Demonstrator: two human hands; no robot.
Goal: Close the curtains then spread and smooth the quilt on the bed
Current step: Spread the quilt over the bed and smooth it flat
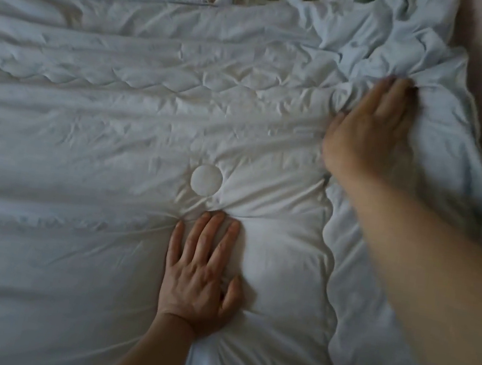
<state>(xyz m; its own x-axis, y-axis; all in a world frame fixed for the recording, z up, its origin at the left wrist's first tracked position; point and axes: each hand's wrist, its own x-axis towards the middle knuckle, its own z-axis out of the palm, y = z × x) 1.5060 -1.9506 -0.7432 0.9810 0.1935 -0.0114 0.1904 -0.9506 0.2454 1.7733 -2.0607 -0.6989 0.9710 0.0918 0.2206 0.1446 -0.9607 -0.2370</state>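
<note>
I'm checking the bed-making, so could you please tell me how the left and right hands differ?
The left hand lies flat, fingers spread, pressing the quilt near its middle; the right hand reaches to the quilt's rumpled far right edge. The left hand looks sharp; the right hand is blurred. The left hand holds nothing; the right hand's fingertips curl into bunched fabric. Both touch the quilt.

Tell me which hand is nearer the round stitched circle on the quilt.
Left. The left hand lies flat on the quilt, its fingers just below the round stitched circle; the right hand is farther up-right, at the bunched folds.
</note>
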